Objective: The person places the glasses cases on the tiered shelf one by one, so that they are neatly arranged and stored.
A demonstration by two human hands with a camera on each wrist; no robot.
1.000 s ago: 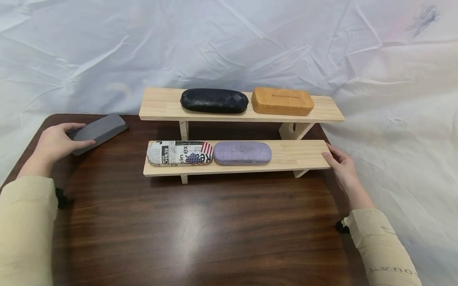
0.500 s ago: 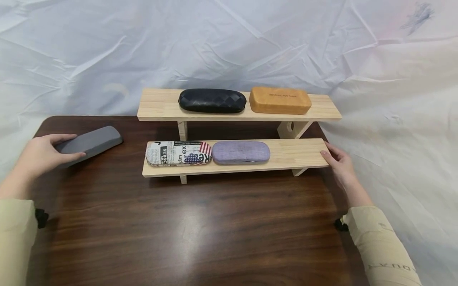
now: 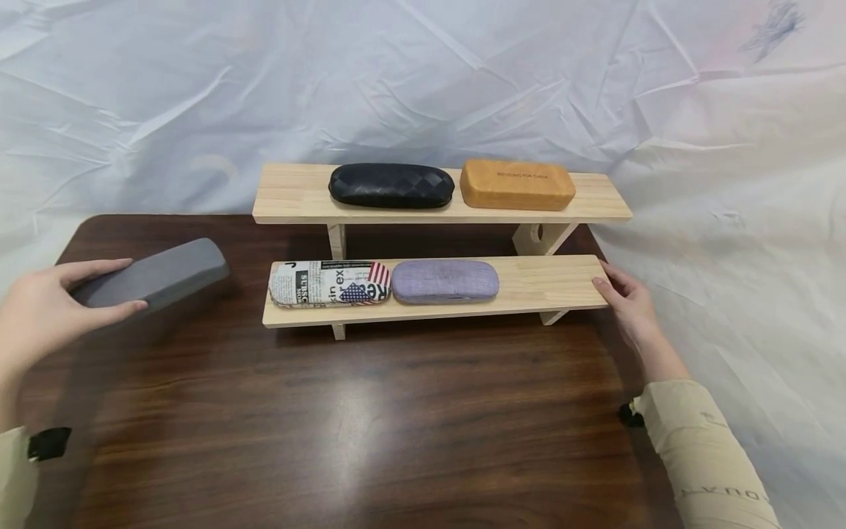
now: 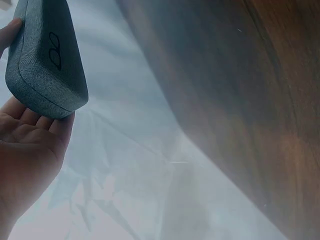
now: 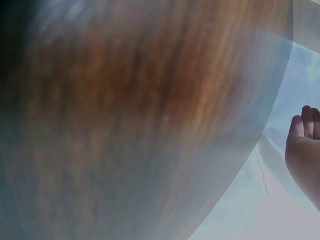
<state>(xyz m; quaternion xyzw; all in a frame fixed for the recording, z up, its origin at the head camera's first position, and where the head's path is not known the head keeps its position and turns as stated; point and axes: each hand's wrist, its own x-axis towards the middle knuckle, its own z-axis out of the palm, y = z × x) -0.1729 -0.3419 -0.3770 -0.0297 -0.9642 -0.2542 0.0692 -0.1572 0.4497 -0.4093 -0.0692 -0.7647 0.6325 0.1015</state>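
My left hand grips a grey glasses case between thumb and fingers at the table's left side. The left wrist view shows a small glasses outline on the side of this case, above my left palm. At the right end of the lower tier of a two-tier wooden shelf, my right hand holds the board's end, thumb on top. On that tier lie a newspaper-print glasses case and a purple glasses case. A black glasses case and a tan glasses case lie on the upper tier.
The shelf stands at the back of a dark brown wooden table with rounded corners. A wrinkled white sheet hangs behind the table and along its right side.
My left hand has moved left and toward me with the grey glasses case, which now looks higher off the table. My right hand stays at the shelf's end.
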